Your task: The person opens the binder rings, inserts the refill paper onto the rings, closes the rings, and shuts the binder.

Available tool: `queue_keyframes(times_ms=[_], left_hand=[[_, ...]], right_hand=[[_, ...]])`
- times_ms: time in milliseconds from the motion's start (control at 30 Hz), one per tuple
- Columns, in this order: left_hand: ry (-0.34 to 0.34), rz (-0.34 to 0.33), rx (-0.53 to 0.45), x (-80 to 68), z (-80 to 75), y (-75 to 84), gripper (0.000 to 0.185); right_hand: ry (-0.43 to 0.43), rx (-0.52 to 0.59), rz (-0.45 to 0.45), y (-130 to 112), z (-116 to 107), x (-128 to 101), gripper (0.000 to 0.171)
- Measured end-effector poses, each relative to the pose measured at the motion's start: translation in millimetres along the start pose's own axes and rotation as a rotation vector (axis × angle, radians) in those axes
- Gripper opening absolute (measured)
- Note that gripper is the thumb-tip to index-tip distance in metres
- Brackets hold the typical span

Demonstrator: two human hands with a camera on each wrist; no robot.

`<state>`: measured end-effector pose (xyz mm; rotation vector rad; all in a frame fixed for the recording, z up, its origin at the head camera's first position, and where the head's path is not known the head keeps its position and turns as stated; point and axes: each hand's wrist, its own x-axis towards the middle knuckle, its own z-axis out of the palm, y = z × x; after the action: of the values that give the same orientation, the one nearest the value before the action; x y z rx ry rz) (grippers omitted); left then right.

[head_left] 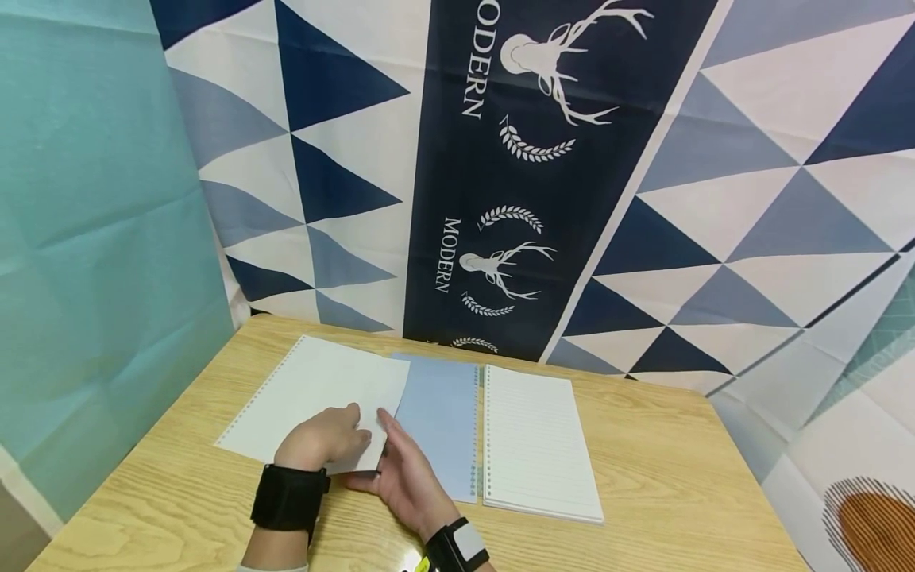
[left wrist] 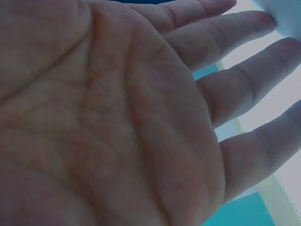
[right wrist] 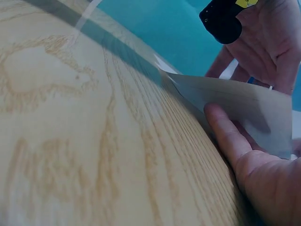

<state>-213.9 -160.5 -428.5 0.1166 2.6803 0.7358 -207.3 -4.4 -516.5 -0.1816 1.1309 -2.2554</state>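
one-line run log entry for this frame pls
left hand: pressing flat on loose white punched sheet | right hand: lifting sheet's near corner | open ruled notebook: beside, on wooden table

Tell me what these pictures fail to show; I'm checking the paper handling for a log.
- Head view: right hand fingers hidden under the loose sheet.
- Left wrist view: left hand fills the picture, blurred; the sheet barely shows.
- Right wrist view: sheet's far end cut off.

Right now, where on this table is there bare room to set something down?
Bare wood lies right of the lined notebook, along the table edge, and on the near-left corner below the loose white sheet. The middle is crowded: left hand, right hand, blue cover.
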Motion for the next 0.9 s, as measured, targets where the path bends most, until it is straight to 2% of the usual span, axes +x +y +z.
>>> queue_keyframes(times_ms=[200, 300, 567, 667, 767, 900], left_hand=[[0.017, 0.004, 0.002, 1.0, -0.6, 1.0, 0.049], [0.033, 0.003, 0.008, 1.5, -1.0, 0.5, 0.053], [0.033, -0.033, 0.001, 1.4, -2.1, -1.6, 0.06], [0.024, -0.049, -0.007, 2.2, -1.6, -2.5, 0.063], [0.014, -0.063, -0.009, 4.2, -0.5, -4.8, 0.064], [0.01, -0.072, -0.014, 7.6, 1.3, -9.3, 0.065]], right_hand=[[0.022, -0.022, 0.006, -1.6, -0.7, -0.1, 0.088], [0.063, -0.073, -0.019, -3.1, -1.5, -0.7, 0.083], [0.294, -0.189, -0.147, -8.2, 0.8, -4.8, 0.056], [0.381, -0.265, -0.184, -9.8, 1.6, -6.2, 0.048], [0.454, -0.324, -0.211, -11.4, 0.7, -6.6, 0.052], [0.517, -0.338, -0.252, -12.6, -3.2, -7.4, 0.071]])
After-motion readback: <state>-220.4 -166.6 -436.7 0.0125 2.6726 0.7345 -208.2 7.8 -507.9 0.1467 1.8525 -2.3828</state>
